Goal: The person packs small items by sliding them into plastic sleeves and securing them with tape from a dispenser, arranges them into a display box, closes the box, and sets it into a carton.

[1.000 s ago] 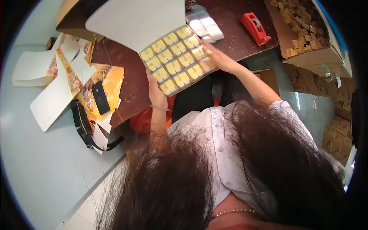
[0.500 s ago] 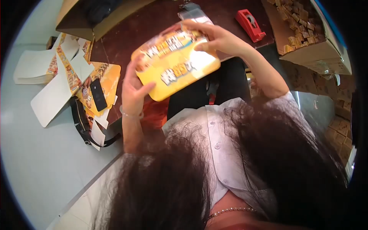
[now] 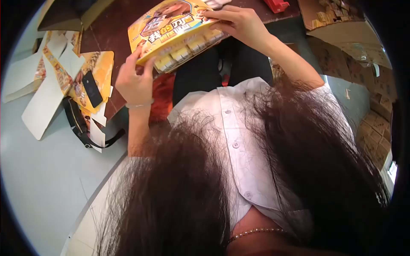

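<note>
A yellow printed cardboard box (image 3: pixel 171 19) is held between my two hands at the table's near edge, above my lap. Beneath the lid's near edge, a row of small yellow-and-white packets (image 3: pixel 181 54) shows along the side facing me. My left hand (image 3: pixel 134 79) grips the near left corner, thumb and fingers on either side of the lid edge. At the right end, my right hand (image 3: pixel 245 23) pinches the lid's edge, fingers on top and thumb below. The far side of the box is cut off by the frame.
Left lie flat yellow printed card sheets (image 3: pixel 104 64), white card pieces (image 3: pixel 38 115), a black phone (image 3: pixel 92 88) and a black strapped bag (image 3: pixel 74 117). A red tape dispenser (image 3: pixel 277 5) and a carton (image 3: pixel 346 38) of small boxes stand right. More small boxes (image 3: pixel 376 126) are stacked lower right.
The box has tipped, so its large printed lid now faces up and the packets show under the near edge. Both hands still hold it. The whole view has shifted.
</note>
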`<state>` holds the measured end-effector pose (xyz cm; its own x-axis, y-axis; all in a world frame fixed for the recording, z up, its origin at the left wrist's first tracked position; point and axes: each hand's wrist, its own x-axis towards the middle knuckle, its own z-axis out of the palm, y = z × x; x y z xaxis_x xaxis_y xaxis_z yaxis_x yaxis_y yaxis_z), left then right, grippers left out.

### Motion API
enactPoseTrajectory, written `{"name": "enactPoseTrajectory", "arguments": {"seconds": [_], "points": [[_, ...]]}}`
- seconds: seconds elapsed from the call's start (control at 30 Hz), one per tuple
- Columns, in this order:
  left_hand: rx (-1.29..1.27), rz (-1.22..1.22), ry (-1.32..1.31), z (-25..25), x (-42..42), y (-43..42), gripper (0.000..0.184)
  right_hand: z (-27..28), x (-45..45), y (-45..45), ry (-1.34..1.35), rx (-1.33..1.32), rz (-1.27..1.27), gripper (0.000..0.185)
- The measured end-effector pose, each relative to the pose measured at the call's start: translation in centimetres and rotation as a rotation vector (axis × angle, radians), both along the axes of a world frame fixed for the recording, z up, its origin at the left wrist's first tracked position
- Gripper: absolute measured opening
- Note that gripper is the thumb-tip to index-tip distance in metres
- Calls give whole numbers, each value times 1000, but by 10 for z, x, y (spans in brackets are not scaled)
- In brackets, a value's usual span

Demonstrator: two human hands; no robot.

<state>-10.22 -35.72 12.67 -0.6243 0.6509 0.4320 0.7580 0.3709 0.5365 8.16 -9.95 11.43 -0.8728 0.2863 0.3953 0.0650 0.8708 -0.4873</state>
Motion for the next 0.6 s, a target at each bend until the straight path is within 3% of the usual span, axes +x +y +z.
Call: {"name": "enactPoseTrajectory", "arguments": {"seconds": [0.1, 0.17, 0.27, 0.33, 0.4, 0.47, 0.53, 0.6], "points": [[-40, 85, -324, -15, 37, -11, 51, -28, 19, 1, 74, -60, 60, 49], [83, 67, -501, -39, 51, -16, 51, -30, 26, -7, 77, -95, 61, 48], [72, 133, -425, -57, 58, -16, 50, -47, 28, -17, 69, -19, -10, 62], [171, 36, -83, -73, 45, -12, 48, -53, 25, -20, 99, -5, -42, 62], [177, 15, -39, -88, 40, -15, 48, -65, 22, -19, 124, 9, -78, 61], [190, -11, 2, -98, 37, -16, 47, -87, 15, -13, 262, 182, -95, 60], [200, -17, 383, -103, 34, -14, 45, -93, 11, -13, 357, 263, -119, 58], [210, -1, 350, -106, 32, -15, 43, -95, 5, -17, 460, 320, -166, 54]]}}
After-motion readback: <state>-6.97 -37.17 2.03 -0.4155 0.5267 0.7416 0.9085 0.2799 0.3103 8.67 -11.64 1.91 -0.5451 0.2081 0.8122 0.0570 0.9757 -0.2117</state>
